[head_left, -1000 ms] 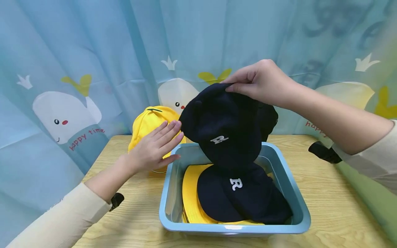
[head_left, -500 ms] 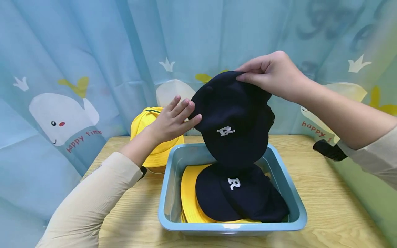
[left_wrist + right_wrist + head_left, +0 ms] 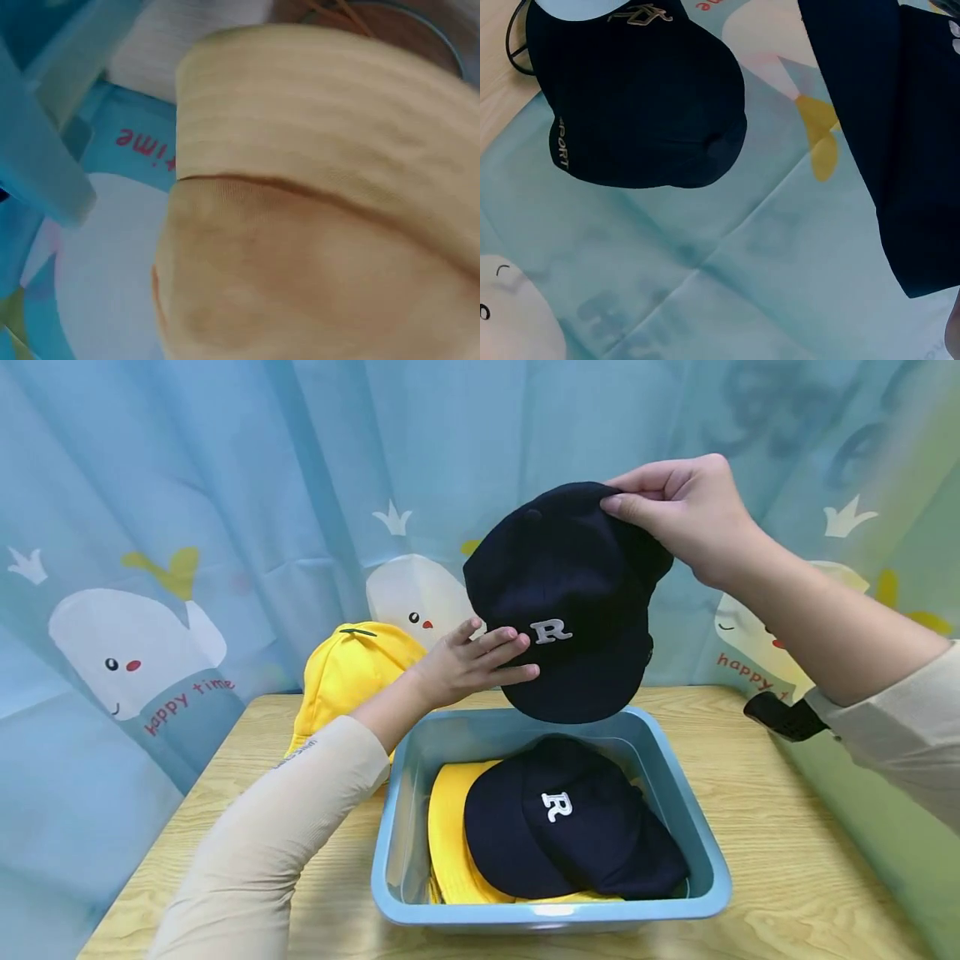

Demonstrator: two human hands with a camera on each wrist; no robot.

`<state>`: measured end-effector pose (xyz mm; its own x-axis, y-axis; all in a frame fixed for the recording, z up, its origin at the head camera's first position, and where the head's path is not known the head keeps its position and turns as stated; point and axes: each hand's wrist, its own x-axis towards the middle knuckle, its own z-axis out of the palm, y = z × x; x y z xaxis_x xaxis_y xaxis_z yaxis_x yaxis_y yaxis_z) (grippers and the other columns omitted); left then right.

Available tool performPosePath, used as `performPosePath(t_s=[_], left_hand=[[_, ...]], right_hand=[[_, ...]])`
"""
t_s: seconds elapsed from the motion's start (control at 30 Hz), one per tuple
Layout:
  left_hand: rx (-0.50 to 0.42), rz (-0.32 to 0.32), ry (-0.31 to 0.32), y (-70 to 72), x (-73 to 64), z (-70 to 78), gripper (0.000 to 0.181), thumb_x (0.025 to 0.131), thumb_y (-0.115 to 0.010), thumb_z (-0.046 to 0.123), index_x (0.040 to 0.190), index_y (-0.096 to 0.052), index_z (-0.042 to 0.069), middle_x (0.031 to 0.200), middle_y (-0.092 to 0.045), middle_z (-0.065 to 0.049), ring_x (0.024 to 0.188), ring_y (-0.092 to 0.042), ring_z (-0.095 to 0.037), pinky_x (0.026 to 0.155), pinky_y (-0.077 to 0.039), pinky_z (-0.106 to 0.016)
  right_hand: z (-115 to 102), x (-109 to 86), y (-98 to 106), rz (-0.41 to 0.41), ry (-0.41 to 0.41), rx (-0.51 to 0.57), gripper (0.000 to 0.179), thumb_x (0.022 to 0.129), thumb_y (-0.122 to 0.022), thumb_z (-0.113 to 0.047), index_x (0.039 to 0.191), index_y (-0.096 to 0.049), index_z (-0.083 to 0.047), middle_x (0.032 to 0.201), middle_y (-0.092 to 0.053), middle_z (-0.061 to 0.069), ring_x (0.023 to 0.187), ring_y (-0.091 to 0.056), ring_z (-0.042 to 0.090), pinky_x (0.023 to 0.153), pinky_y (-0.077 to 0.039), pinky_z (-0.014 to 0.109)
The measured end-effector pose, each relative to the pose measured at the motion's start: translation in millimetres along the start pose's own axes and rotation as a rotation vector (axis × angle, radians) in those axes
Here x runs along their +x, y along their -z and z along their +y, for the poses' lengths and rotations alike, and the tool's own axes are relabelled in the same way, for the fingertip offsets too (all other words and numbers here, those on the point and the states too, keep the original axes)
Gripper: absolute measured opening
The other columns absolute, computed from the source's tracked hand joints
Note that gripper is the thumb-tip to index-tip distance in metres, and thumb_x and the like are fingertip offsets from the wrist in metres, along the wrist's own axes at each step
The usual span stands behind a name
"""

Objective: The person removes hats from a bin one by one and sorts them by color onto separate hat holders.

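My right hand (image 3: 697, 514) pinches the upper right edge of a navy baseball cap (image 3: 581, 572) with a white letter R. It hangs above the blue bin (image 3: 551, 912), brim down; its dark cloth (image 3: 885, 112) also fills the right side of the right wrist view. My left hand (image 3: 476, 660) has its fingers extended across the cap's lower left side; whether they touch it I cannot tell. Inside the bin, a second navy R cap (image 3: 600, 835) lies over a yellow hat (image 3: 450, 839), of which only part shows.
Behind the left forearm stands a yellow bucket hat (image 3: 348, 672), large in the left wrist view, with a wire ring (image 3: 442, 41) near its brim. Another black cap (image 3: 645, 112), marked SPORT, is near the curtain (image 3: 225, 468). All stands on a wooden table (image 3: 757, 793).
The held cap has risen with my right hand and come clear of the cap in the bin. My left hand has shifted right, from the cap's side edge to its lower front.
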<state>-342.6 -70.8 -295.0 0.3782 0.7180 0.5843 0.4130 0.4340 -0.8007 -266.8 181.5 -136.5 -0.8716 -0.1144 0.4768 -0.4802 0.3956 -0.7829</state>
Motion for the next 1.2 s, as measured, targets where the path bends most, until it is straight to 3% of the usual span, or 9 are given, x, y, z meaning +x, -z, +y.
performPosePath(t_s=[0.17,0.23,0.33,0.47,0.6,0.77,1.0,1.1,1.2], left_hand=[[-0.001,-0.074,-0.015,0.9,12.8,5.3,0.079,0.096,-0.039,0.036,0.15,0.013,0.014,0.157,0.018,-0.007,0.144,0.016,-0.019,0.118,0.004,-0.041],[-0.025,-0.112,-0.037,3.2,17.9,5.3,0.074,0.098,-0.039,0.032,0.151,0.01,0.016,0.156,0.017,-0.004,0.144,0.016,-0.017,0.118,0.002,-0.042],[-0.081,-0.17,-0.067,6.7,24.3,3.1,0.066,0.098,-0.042,0.015,0.153,-0.006,0.019,0.159,-0.011,0.003,0.144,0.012,-0.015,0.118,-0.007,-0.042],[-0.168,-0.217,-0.069,10.8,33.2,-2.0,0.052,0.097,-0.045,0.007,0.147,-0.036,0.02,0.142,-0.048,0.007,0.144,-0.018,-0.014,0.114,-0.024,-0.042],[-0.244,-0.171,-0.045,12.9,40.7,-6.1,0.04,0.096,-0.05,0.003,0.134,-0.054,0.016,0.137,-0.055,0.001,0.128,-0.048,-0.015,0.11,-0.033,-0.043],[-0.332,-0.147,0.041,12.0,46.9,-8.9,0.037,0.095,-0.048,-0.002,0.129,-0.058,0.008,0.134,-0.056,-0.006,0.126,-0.051,-0.019,0.111,-0.031,-0.039],[-0.718,-0.164,0.265,6.3,52.9,-14.4,0.032,0.097,-0.043,-0.003,0.126,-0.057,-0.004,0.133,-0.055,-0.019,0.127,-0.047,-0.032,0.116,-0.02,-0.037],[-0.741,-0.142,0.292,3.4,53.5,-16.4,0.032,0.096,-0.045,-0.004,0.126,-0.058,-0.004,0.132,-0.054,-0.02,0.127,-0.048,-0.034,0.116,-0.021,-0.038],[-0.75,-0.205,0.328,0.4,56.1,-18.2,0.036,0.095,-0.044,-0.007,0.129,-0.055,-0.003,0.137,-0.051,-0.019,0.131,-0.044,-0.031,0.116,-0.019,-0.037]], right_hand=[[5.5,1.7,5.4,0.041,-0.024,0.079,0.015,0.083,-0.072,-0.017,0.095,-0.076,-0.008,0.075,-0.072,-0.006,0.065,-0.065,0.008,0.063,-0.051,0.015],[8.8,3.7,8.1,0.06,-0.021,0.085,0.013,0.083,-0.072,-0.016,0.094,-0.076,-0.009,0.075,-0.072,-0.007,0.066,-0.064,0.007,0.062,-0.05,0.014],[14.6,7.8,12.1,0.084,-0.025,0.073,0.012,0.084,-0.072,-0.016,0.093,-0.076,-0.01,0.075,-0.071,-0.009,0.069,-0.064,0.005,0.063,-0.05,0.013],[25.1,15.6,15.1,0.116,-0.052,0.057,0.014,0.085,-0.07,-0.016,0.096,-0.076,-0.011,0.076,-0.07,-0.013,0.072,-0.063,0.003,0.065,-0.048,0.011],[39.8,22.7,15.8,0.131,-0.064,-0.071,0.023,0.088,-0.067,-0.019,0.106,-0.073,-0.006,0.075,-0.066,-0.02,0.072,-0.061,-0.001,0.065,-0.046,0.008],[56.9,28.4,17.3,0.153,-0.072,-0.204,0.031,0.091,-0.062,-0.024,0.114,-0.069,-0.003,0.075,-0.063,-0.025,0.072,-0.059,-0.004,0.065,-0.044,0.008],[67.6,37.2,19.3,0.209,-0.153,-0.195,0.034,0.092,-0.06,-0.027,0.116,-0.068,-0.005,0.077,-0.063,-0.022,0.078,-0.058,-0.002,0.07,-0.045,0.009],[70.6,40.4,18.3,0.214,-0.181,-0.207,0.035,0.093,-0.059,-0.029,0.118,-0.067,-0.005,0.078,-0.063,-0.022,0.078,-0.057,-0.004,0.071,-0.046,0.01],[73.1,46.0,19.1,0.247,-0.162,-0.238,0.036,0.093,-0.059,-0.029,0.118,-0.067,-0.005,0.078,-0.062,-0.022,0.077,-0.056,-0.006,0.073,-0.046,0.01]])
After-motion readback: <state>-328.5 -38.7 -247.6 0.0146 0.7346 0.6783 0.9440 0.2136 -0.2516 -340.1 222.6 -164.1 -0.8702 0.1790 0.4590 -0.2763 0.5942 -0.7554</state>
